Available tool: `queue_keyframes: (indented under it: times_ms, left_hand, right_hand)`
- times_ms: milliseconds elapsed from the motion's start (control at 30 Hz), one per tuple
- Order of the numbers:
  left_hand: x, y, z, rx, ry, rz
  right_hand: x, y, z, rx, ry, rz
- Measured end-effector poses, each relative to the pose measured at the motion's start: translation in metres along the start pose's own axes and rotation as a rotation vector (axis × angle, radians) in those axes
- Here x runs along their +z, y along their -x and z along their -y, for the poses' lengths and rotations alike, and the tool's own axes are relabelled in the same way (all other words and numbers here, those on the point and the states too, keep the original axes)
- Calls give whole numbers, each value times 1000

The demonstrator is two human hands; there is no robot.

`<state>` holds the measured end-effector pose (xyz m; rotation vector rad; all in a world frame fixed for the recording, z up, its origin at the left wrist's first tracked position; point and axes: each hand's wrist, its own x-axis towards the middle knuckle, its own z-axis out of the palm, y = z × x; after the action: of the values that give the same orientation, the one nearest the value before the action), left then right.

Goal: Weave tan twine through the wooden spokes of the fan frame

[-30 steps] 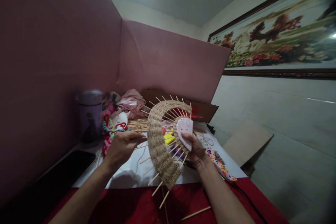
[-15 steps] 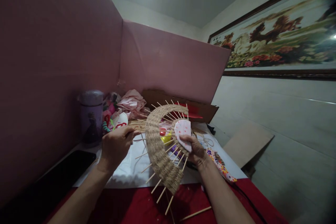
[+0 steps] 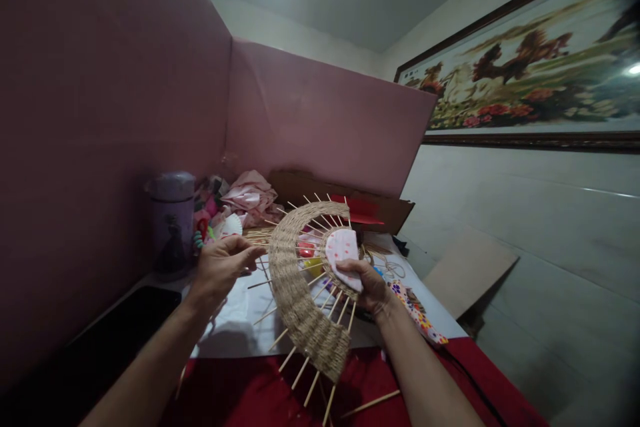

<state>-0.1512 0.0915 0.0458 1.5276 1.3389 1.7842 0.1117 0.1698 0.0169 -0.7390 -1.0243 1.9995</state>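
Observation:
A half-ring band woven from straw-coloured cord (image 3: 290, 280) is held up over the table, with thin wooden sticks running through it like spokes and poking past its outer edge. At its centre sits a half-round pad of white cloth with pink spots (image 3: 342, 252), edged in woven cord. My right hand (image 3: 369, 285) grips this pad, thumb across its face and fingers behind. At the band's left outer edge, my left hand (image 3: 227, 267) is closed in a pinch among the stick ends. What lies between its fingertips is too small to make out.
A purple tumbler (image 3: 173, 223) and a black phone-like slab (image 3: 140, 317) are at left. Crumpled pink cloth (image 3: 251, 195) lies behind, before a cardboard piece (image 3: 320, 185). Flower-patterned cloth (image 3: 417, 312) is at right. A loose stick (image 3: 371, 404) rests on the red cloth (image 3: 240, 387).
The woven piece has shifted slightly left and tilted a little. My left hand has changed its pose, its thumb now stretched toward the band's edge. My right hand keeps its grip.

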Motion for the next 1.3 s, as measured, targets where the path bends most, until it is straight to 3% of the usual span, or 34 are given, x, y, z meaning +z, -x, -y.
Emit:
queue_keyframes:
  times_ms: [133,300,600,767,867,1033,1167,1300]
  left_hand:
    - [-7,-3,-4,-150,254,112]
    - [-7,-4,-5,-159,257,147]
    - [-4,-12,-17,181,-271,130]
    - [-4,-23,-15,403,-632,29]
    - [-3,-30,-19,452,-701,36]
    - [-4,-35,-22,533,-630,64]
    - [-2,-30,-16,580,-492,-45]
    - [7,-25,-7,521,-424,-252]
  right_hand:
    - [-2,1,2,-6,11,15]
    - [-1,1,3,-25,42,37]
    - [-1,1,1,26,54,51]
    - [1,4,3,18,29,93]
    - [0,6,5,-9,-4,110]
    - [-2,7,7,-37,-39,130]
    - [-4,5,7,-70,-91,151]
    - [-4,4,6,-72,-129,154]
